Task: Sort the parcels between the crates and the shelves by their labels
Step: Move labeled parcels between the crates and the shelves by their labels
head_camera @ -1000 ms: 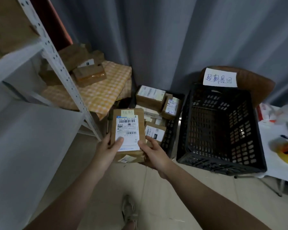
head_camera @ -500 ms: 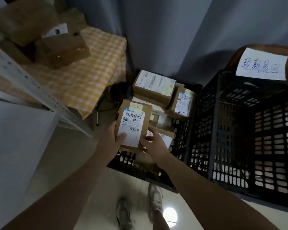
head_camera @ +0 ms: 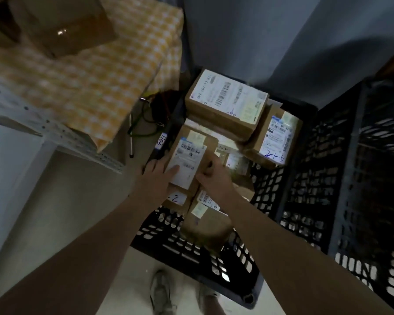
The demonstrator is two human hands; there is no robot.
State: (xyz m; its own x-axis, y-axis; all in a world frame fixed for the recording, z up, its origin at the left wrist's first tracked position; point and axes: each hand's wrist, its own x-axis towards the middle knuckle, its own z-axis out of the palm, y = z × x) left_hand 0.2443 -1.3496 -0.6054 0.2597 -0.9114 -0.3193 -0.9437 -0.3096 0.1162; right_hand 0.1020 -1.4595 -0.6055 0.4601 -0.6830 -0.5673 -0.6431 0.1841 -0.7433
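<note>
Firmly, the left hand [head_camera: 156, 179] grips the white-labelled brown cardboard parcel [head_camera: 190, 159] at its eight o'clock, the right hand [head_camera: 215, 178] at four, over a black plastic crate [head_camera: 173, 248].

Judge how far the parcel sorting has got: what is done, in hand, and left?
Done: little, it seems; the visible part of the right crate holds no parcel. In hand: the left hand and right hand grip one labelled parcel over the left crate. Left: several more lie in it, such as the large parcel.
</note>
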